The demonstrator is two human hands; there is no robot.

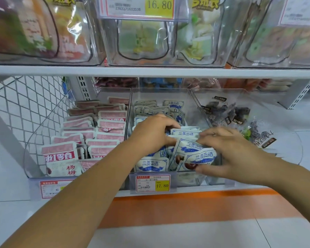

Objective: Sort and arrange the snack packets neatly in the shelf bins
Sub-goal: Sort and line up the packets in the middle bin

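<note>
Both my hands are inside the clear middle bin (161, 93) on the lower shelf, among several blue-and-white snack packets (151, 164). My left hand (153, 133) curls its fingers down into the packets near the bin's centre. My right hand (233, 154) grips a small bunch of blue-and-white packets (198, 154) at the bin's front right, thumb below and fingers on top. The left bin (32, 179) holds rows of pink-and-white packets (111, 126). The right bin (293, 140) holds loose dark packets (227, 113).
An upper shelf board (150, 71) runs above the bins, carrying clear tubs of colourful snacks (143, 42) and a 16.80 price tag (138, 7). A white wire mesh panel (25, 104) closes the left side. A 17.80 price label (153, 183) fronts the middle bin; an orange strip (195, 206) lies below.
</note>
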